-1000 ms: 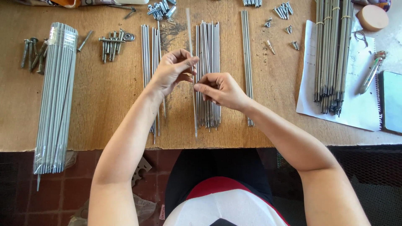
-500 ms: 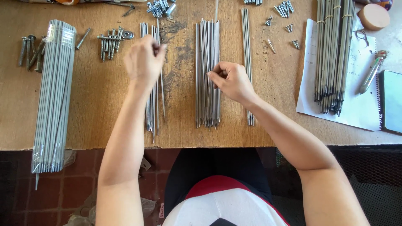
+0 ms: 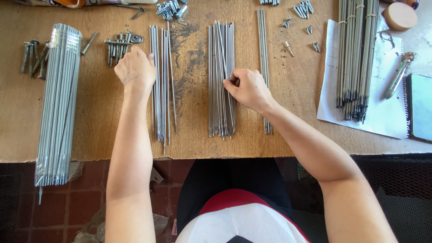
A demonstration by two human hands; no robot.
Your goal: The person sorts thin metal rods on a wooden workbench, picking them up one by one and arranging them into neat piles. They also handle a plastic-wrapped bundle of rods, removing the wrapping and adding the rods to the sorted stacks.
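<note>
1. I look down from above at a wooden worktable (image 3: 112,112) covered in thin grey metal rods sorted into piles that run away from me.
2. My right hand (image 3: 246,87) rests on the middle pile of rods (image 3: 221,78). Its fingers are curled in, with the fingertips pressed against the pile's right edge. They seem to pinch one rod, but I cannot tell for sure, because the knuckles hide the tips.
3. My left hand (image 3: 134,69) lies loosely closed just left of the thinner left pile of rods (image 3: 162,81), touching its edge. I cannot see anything held in it.
4. One rod in the middle pile lies slanted across the others. I judge that a tug from my right fingers could drag its neighbours askew.
5. The near ends of both piles sit close to the table's front edge, so a nudge toward me could send rods rolling onto the floor.
6. Loose bolts (image 3: 119,42) lie just beyond my left hand, and a careless sweep could scatter them into the left pile.
7. A plastic-wrapped bundle of rods (image 3: 58,103) overhangs the front edge at far left and could slip off if knocked.
</note>
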